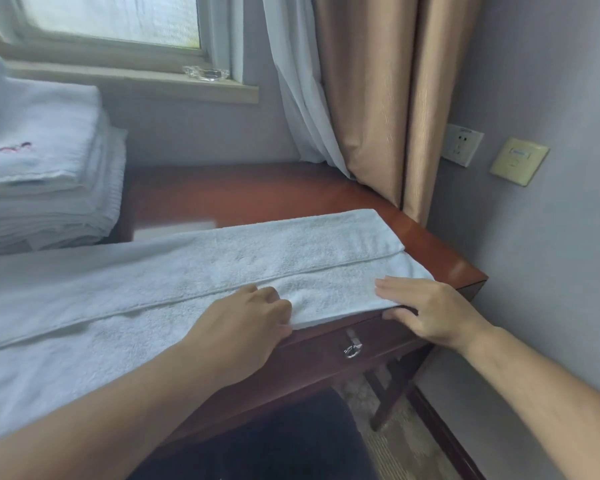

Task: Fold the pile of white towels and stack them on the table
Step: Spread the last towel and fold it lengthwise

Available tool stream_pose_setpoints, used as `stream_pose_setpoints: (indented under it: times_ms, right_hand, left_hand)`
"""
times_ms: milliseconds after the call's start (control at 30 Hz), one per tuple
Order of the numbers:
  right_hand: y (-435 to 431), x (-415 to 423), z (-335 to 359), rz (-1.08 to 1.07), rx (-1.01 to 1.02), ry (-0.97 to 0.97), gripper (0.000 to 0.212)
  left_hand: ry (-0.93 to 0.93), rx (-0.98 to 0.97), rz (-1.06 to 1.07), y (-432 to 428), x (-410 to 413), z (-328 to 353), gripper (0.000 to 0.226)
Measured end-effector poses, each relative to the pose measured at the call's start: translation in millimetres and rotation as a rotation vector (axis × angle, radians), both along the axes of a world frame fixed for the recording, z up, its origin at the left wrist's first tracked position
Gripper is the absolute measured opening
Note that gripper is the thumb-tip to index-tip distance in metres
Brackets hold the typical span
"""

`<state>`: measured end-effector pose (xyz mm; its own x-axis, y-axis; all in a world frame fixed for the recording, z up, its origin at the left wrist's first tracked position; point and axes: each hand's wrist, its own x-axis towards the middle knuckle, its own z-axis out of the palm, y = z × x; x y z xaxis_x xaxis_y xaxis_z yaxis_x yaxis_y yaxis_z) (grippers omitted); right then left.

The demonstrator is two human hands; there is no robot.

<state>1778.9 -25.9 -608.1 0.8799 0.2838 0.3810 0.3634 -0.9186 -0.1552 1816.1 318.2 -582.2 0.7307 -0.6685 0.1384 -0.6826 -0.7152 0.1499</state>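
A long white towel [194,268] lies across the reddish wooden table [243,192], its far strip folded over lengthwise, its near edge hanging over the front. My left hand [243,327] grips that near edge at the middle, fingers curled into the cloth. At the towel's right front corner, my right hand [426,310] pinches the edge, fingers on top and thumb underneath. A stack of folded white towels [45,174] stands at the back left, the top one bearing a small red mark.
The table's right end meets a grey wall with a socket [463,144] and a switch plate [518,161]. Beige and white curtains [371,98] hang behind. A glass ashtray [207,72] sits on the windowsill. A drawer handle [353,345] and a dark seat [284,441] lie below.
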Motion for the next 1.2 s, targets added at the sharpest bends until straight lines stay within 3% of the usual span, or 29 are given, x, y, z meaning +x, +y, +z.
stream_pose_setpoints:
  times_ms: [167, 267, 467, 633, 700, 800, 967, 1000, 1100, 1200]
  right_hand:
    - [-16, 9, 11, -0.130, -0.098, -0.126, 0.008]
    - [-27, 23, 20, -0.244, -0.072, -0.178, 0.009]
    - [-27, 78, 39, -0.337, 0.203, -0.086, 0.018]
    - [-21, 131, 43, -0.403, 0.267, 0.055, 0.014]
    - [-21, 151, 45, -0.442, 0.275, 0.127, 0.021]
    - [-19, 172, 45, -0.552, 0.178, 0.258, 0.036]
    - [-4, 180, 42, -0.697, 0.019, 0.252, 0.011]
    - [3, 178, 41, -0.706, -0.049, 0.186, 0.018]
    - [44, 170, 43, -0.582, -0.015, -0.085, 0.032]
    - [118, 161, 44, -0.244, 0.204, -0.093, 0.024]
  left_hand:
    - [0.074, -0.153, 0.175, -2, 16, 14, 0.017]
    - [-0.046, -0.143, 0.213, -5, 31, 19, 0.017]
    - [-0.317, -0.080, 0.148, 7, 80, 31, 0.021]
    - [-0.337, 0.001, 0.113, 17, 133, 28, 0.018]
    - [-0.331, -0.032, 0.083, 21, 153, 28, 0.018]
    - [-0.269, -0.036, 0.035, 27, 177, 26, 0.022]
    - [-0.132, 0.056, 0.042, 30, 196, 10, 0.039]
    - [-0.116, 0.050, 0.065, 32, 195, 6, 0.038]
    - [-0.030, -0.035, 0.143, 53, 182, 0, 0.040]
    - [0.074, -0.156, 0.171, 99, 153, 3, 0.038]
